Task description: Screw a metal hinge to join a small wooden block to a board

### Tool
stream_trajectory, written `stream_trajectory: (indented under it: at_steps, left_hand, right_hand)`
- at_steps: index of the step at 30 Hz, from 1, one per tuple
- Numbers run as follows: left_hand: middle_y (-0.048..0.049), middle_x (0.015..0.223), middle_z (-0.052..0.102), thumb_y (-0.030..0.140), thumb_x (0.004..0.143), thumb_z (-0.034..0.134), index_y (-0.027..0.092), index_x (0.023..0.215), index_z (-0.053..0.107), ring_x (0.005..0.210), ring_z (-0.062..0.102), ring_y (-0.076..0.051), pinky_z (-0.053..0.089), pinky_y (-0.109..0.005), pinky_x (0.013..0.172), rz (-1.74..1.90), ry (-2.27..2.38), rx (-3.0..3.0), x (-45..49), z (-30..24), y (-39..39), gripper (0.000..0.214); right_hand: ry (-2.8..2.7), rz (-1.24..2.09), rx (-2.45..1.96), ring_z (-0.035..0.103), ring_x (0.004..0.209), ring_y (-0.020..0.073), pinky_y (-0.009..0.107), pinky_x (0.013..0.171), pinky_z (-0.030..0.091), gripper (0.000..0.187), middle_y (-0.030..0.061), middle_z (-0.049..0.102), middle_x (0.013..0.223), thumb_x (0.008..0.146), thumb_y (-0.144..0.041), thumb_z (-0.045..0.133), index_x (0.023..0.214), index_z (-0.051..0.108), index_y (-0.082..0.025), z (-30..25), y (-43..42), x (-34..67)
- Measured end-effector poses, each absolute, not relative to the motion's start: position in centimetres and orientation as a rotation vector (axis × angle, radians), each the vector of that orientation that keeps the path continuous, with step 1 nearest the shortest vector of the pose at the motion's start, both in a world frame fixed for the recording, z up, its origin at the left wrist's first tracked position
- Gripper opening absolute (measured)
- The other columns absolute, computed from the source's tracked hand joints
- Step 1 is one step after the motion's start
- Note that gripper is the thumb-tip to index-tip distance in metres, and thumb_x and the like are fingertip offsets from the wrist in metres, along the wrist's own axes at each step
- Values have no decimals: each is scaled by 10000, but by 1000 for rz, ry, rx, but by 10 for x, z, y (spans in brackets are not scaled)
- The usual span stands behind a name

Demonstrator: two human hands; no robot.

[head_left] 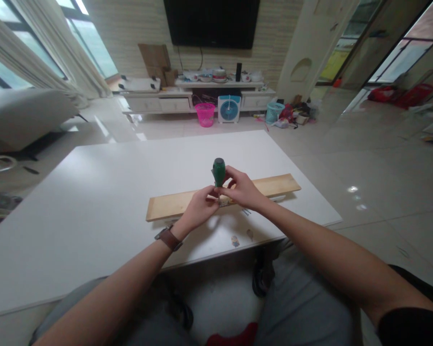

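Observation:
A long pale wooden board (pixel 270 185) lies across the white table (pixel 94 202). A green-handled screwdriver (pixel 219 172) stands upright over the board's middle. My right hand (pixel 242 188) is closed around the lower part of its handle. My left hand (pixel 198 210) pinches at the tool's tip, on the board's near edge, where a small metal piece (pixel 223 203) shows; what exactly the fingers hold is hidden. A brown watch strap sits on my left wrist.
A few small screws (pixel 246 211) lie on the table by the board, and two small stickers (pixel 235 240) near the front edge. Beyond the table stand a TV cabinet (pixel 159 102), a pink basket (pixel 205 114) and a small fan (pixel 229 108). A sofa (pixel 18 115) is at the left.

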State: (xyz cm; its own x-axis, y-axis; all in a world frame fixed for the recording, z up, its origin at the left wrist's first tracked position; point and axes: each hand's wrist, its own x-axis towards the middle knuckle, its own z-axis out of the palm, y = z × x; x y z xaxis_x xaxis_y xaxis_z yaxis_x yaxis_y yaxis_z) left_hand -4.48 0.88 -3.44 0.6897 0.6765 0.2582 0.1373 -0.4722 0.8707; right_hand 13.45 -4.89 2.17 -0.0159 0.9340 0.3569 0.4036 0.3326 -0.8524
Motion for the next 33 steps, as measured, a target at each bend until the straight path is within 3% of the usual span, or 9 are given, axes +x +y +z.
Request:
stream_trajectory:
  at_steps: [5,14,20,25,33]
  left_hand:
    - [-56,971,687,-8,684,537,196,1003,623,897,662,-217,556,-365,824,637,617,2336,-52,-36,13,389]
    - [-117,1221,667,11,760,564,194,1274,549,1180,621,-275,543,-462,1041,516,627,2469,-59,-45,6,546]
    - [-99,1156,654,0,791,517,213,1238,550,1113,603,-278,558,-439,954,417,612,2646,-60,-38,-2,496]
    - [-92,1144,655,-7,778,523,226,1184,551,1093,609,-273,561,-402,899,394,651,2707,-59,-33,-7,469]
    - [-85,1119,652,1,822,518,228,1167,558,1065,618,-263,547,-378,856,416,669,2757,-59,-35,-10,415]
  right_hand:
    - [-1577,628,-1235,669,878,175,260,692,521,225,30,710,959,796,-258,731,995,647,-192,25,-51,136]
    - [-1299,472,-1268,656,853,191,318,712,541,352,46,683,1028,779,-389,761,1050,617,-217,45,-60,173]
    - [-1193,516,-1365,659,761,188,324,652,543,346,28,673,906,747,-370,709,1037,621,-201,29,-73,208]
    - [-1244,503,-1443,652,681,161,266,550,479,202,-16,615,753,768,-300,696,920,606,-202,13,-89,228]
    - [-1207,531,-1486,675,746,183,314,618,613,337,6,646,808,706,-426,863,866,686,-187,14,-102,231]
